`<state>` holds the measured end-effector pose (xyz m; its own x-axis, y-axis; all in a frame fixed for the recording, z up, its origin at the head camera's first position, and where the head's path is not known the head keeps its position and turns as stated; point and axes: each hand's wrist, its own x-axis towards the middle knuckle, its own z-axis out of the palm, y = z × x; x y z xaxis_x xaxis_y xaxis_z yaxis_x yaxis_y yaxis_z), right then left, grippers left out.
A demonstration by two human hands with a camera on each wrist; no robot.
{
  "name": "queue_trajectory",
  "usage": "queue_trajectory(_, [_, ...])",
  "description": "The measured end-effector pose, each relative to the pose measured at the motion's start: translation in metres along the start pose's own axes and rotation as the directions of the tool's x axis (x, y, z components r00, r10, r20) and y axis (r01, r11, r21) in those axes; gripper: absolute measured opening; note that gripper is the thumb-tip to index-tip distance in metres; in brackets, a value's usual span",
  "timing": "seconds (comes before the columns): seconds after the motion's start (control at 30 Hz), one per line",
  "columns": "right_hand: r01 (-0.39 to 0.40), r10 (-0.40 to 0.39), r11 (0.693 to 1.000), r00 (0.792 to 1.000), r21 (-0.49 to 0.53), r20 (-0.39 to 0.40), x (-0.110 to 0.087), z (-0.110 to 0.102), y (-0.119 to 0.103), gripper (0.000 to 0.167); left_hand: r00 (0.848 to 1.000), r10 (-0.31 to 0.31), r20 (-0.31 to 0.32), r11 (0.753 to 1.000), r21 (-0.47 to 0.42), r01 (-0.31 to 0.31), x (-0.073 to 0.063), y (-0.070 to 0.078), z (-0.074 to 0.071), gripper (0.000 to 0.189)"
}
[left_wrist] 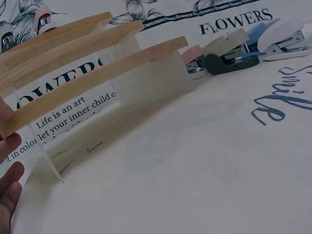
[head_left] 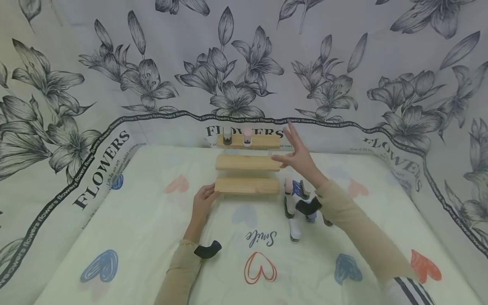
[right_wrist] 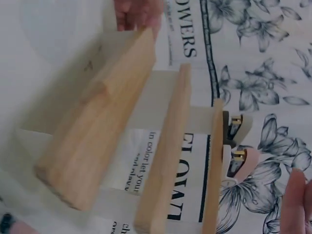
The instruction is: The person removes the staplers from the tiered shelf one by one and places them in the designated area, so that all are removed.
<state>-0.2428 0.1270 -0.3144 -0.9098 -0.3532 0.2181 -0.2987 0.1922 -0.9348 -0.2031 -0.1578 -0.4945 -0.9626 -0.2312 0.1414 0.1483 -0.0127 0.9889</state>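
Observation:
A three-step display rack has pale wooden boards (head_left: pixel 248 185) on clear side panels. My left hand (head_left: pixel 203 202) holds the left end of its lowest board, fingertips at the board's end in the left wrist view. On the top board (head_left: pixel 263 141) stand a dark stapler (head_left: pixel 227 136) and a pink stapler (head_left: pixel 247 136), side by side toward the left. My right hand (head_left: pixel 299 157), fingers spread and holding nothing, is raised beside the right ends of the upper boards. In the right wrist view, its fingers (right_wrist: pixel 293 204) appear at the lower right corner, near the pink stapler.
Several more staplers lie on the cloth right of the rack, among them a white stapler (head_left: pixel 294 230) and a blue stapler (left_wrist: pixel 258 33), partly under my right wrist. The heart-printed tablecloth (head_left: pixel 145 237) meets a flower-printed curtain (head_left: pixel 248 97) behind the rack.

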Motion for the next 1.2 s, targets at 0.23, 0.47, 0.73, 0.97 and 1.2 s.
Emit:
queue_trajectory(0.23, [-0.162, 0.155, 0.986, 0.979, 0.043, 0.131, 0.065, 0.019, -0.007, 0.098, 0.998, -0.068, 0.007, 0.998, 0.008, 0.068, 0.001, 0.004, 0.0, 0.034])
queue_trajectory(0.47, [-0.207, 0.175, 0.957, 0.971, 0.204, 0.164, 0.094, 0.039, 0.01, 0.086, 0.997, -0.078, 0.008, 0.997, -0.009, 0.078, 0.006, 0.008, -0.003, 0.033])
queue_trajectory(0.73, [-0.245, 0.214, 0.962, 0.952, 0.124, 0.22, 0.106, 0.04, 0.04, 0.076, 0.993, -0.117, 0.004, 0.991, -0.06, 0.117, 0.003, 0.001, 0.001, 0.033])
queue_trajectory(0.97, [-0.22, 0.219, 0.975, 0.941, -0.024, 0.256, 0.105, 0.031, 0.038, 0.07, 0.993, -0.112, 0.045, 0.992, -0.058, 0.114, 0.005, -0.002, 0.007, 0.033])
queue_trajectory(1.2, [-0.206, 0.18, 0.976, 0.945, 0.07, 0.272, 0.096, 0.038, 0.023, 0.062, 0.991, -0.134, -0.005, 0.991, -0.028, 0.134, 0.002, 0.003, 0.002, 0.033])
